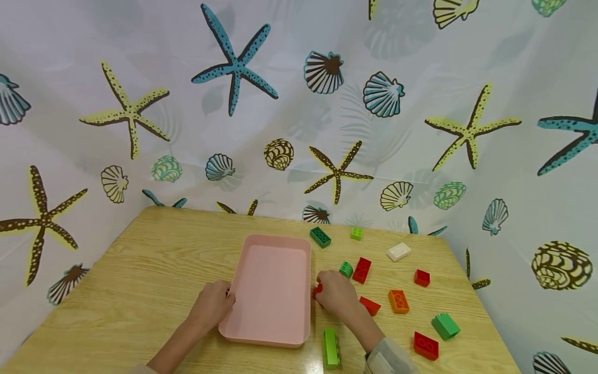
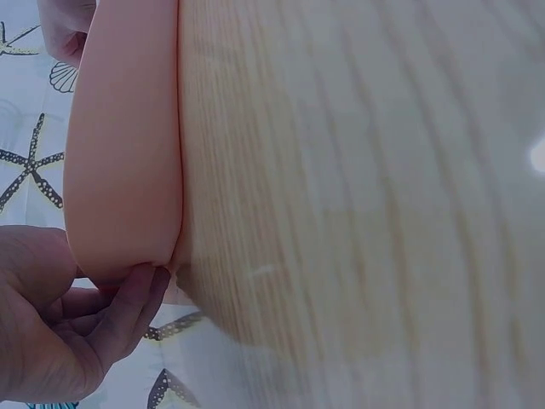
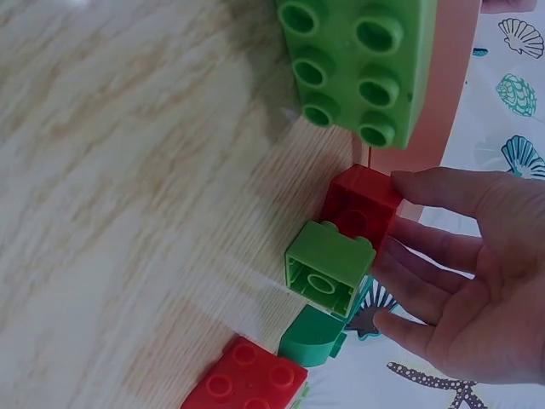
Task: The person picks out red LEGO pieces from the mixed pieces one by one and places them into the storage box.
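A shallow pink tray point(image 1: 304, 340) lies on the wooden table. My left hand point(image 1: 213, 307) grips its left edge; in the left wrist view, the left hand point(image 2: 77, 315) has its fingers curled at the tray's wall point(image 2: 123, 153). Just beyond the tray's right side, my right hand point(image 1: 337, 293) pinches a red toy block point(image 1: 318, 289). The right wrist view shows the thumb and fingers of the right hand point(image 3: 460, 273) around the red block point(image 3: 362, 200). A green block point(image 3: 328, 264) is right beside that red one; whether they are joined I cannot tell.
Right of the tray lie several loose blocks: a long lime-green one point(image 1: 330, 348), an orange one point(image 1: 398, 301), a white one point(image 1: 399, 252), a dark green one point(image 1: 320, 237) and red ones, such as one point(image 1: 425, 345) near the front. A patterned cloth point(image 1: 280, 114) surrounds the table.
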`<state>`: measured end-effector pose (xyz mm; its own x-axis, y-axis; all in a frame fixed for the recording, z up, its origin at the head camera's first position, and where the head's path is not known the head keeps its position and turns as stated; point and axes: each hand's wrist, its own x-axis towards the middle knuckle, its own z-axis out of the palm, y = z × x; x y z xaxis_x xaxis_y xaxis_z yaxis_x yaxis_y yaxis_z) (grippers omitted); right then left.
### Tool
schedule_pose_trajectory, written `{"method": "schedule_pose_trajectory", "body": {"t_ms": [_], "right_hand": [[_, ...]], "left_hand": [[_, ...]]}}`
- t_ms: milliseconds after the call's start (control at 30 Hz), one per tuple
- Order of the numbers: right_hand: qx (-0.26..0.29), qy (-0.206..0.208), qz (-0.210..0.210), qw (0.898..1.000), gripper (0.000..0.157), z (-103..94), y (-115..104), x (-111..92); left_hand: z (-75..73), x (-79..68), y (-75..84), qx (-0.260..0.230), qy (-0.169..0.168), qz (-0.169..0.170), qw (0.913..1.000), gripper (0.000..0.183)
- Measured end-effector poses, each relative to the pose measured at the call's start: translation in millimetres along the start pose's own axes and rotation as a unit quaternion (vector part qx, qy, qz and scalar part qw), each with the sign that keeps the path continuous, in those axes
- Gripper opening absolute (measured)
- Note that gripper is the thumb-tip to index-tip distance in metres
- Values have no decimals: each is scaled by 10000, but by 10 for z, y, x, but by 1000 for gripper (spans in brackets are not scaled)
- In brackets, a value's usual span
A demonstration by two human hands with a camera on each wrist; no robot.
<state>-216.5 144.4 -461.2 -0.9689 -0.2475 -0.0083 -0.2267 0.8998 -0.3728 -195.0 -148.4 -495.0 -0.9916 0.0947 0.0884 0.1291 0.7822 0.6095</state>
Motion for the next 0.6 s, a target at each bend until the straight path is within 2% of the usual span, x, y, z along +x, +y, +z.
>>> {"method": "schedule_pose_trajectory", "body": {"t_ms": [167,600], "right_hand": [[86,-45,62,9999,14,7,-8,5],[344,6,128,9993,16,7,-42,37]], "left_hand": [[6,6,4,22,11,51,10000,30],[1,6,-3,128,53,118,9998,29]]}}
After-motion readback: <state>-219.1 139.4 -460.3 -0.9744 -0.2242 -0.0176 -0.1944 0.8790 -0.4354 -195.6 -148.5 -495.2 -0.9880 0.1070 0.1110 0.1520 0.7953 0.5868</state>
